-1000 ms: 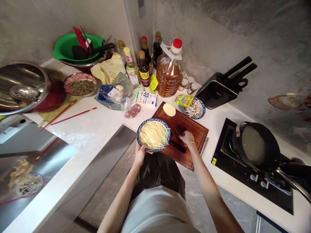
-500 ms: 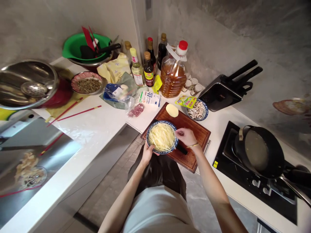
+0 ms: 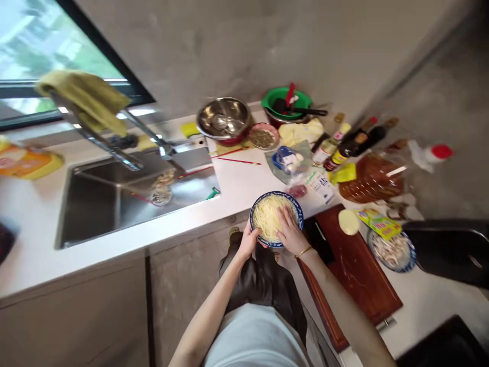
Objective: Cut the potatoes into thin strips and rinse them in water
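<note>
1. Bowl (image 3: 298, 209) of pale shreds (image 3: 266, 214), at near edge of counter (image 3: 237, 178), near-left rim pinched in grip of left hand (image 3: 249, 242).
2. Right hand (image 3: 292, 235) touching shreds from above, fingers loosely spread.
3. Cutting board (image 3: 367, 278) to the right.

White counter (image 3: 237, 184) under cutting board (image 3: 361, 270)

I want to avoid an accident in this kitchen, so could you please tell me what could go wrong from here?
The bowl could slip: it is held up near the counter edge, seemingly supported only by the left hand at its rim.

Some pale strips might spill over the side, because the right hand rests on them.
</note>
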A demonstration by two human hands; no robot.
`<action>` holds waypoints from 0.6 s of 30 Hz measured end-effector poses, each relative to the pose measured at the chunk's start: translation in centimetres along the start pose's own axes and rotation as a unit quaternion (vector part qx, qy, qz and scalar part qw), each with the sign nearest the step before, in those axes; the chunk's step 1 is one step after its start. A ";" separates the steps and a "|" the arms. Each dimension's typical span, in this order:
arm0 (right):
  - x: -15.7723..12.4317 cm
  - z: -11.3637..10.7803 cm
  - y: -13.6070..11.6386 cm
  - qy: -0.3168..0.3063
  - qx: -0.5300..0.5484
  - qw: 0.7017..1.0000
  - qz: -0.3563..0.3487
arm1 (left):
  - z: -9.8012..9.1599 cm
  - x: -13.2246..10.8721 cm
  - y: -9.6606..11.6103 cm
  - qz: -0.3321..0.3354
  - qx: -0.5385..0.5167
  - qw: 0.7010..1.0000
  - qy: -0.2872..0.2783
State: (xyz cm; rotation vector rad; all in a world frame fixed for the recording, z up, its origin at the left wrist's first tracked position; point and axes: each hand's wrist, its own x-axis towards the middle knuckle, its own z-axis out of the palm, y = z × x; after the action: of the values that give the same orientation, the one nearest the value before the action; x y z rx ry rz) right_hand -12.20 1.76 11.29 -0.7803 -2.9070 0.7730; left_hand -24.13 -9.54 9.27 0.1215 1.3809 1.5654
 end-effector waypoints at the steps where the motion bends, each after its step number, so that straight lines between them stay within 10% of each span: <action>1: 2.3 0.6 -1.5 -0.006 0.017 1.000 -0.012 | -1.7 0.5 1.1 0.012 -0.008 1.000 0.022; 10: 22.5 6.2 -17.8 -0.115 0.208 0.953 -0.185 | -23.2 6.7 12.4 0.058 -0.044 0.991 0.108; 18: 43.0 14.0 -26.5 -0.020 0.298 0.953 -0.054 | -39.4 10.8 16.8 0.011 -0.042 0.991 0.126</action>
State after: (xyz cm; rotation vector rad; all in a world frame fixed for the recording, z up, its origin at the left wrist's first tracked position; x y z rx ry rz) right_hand -64.18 -3.93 7.54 -0.5319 -2.4774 1.5505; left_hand -64.55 -26.44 3.59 -0.1160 1.5082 1.6974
